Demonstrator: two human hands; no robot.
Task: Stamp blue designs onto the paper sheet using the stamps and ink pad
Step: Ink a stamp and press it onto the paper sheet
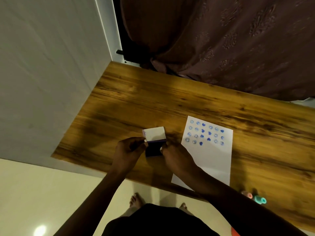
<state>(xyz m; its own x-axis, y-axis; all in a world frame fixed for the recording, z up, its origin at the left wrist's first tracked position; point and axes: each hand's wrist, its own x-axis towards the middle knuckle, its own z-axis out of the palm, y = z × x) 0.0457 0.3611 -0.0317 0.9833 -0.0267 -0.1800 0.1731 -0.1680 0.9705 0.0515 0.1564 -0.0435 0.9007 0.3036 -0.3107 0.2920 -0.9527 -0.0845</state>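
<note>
A dark blue ink pad (pixel 153 150) is sitting near the front edge of a wooden table (pixel 136 103), its white lid (pixel 155 134) standing tilted open behind it. A person's left hand (pixel 130 147) is pinching the lid's left edge between fingers and thumb, while the right hand (pixel 173 155) is pressing its fingertips against the pad's right side; whether those fingers are closed around anything small is unclear in the blur. Just to the right, the white paper sheet (pixel 213 160) is lying flat, with the right forearm crossing over its lower left corner. Its upper half is carrying rows of blue stamped designs (pixel 204 132), smiling faces and hearts, and the lower half is showing blank. Two small stamps, one pink (pixel 247 195) and one teal (pixel 260 200), are resting side by side at the table's front edge, well apart from the ink pad and right of the sheet. A brown patterned curtain (pixel 238 40) is hanging behind the table, a white wall panel (pixel 42 65) is flanking it on the left, and bare feet (pixel 136 200) are showing on the pale floor below.
</note>
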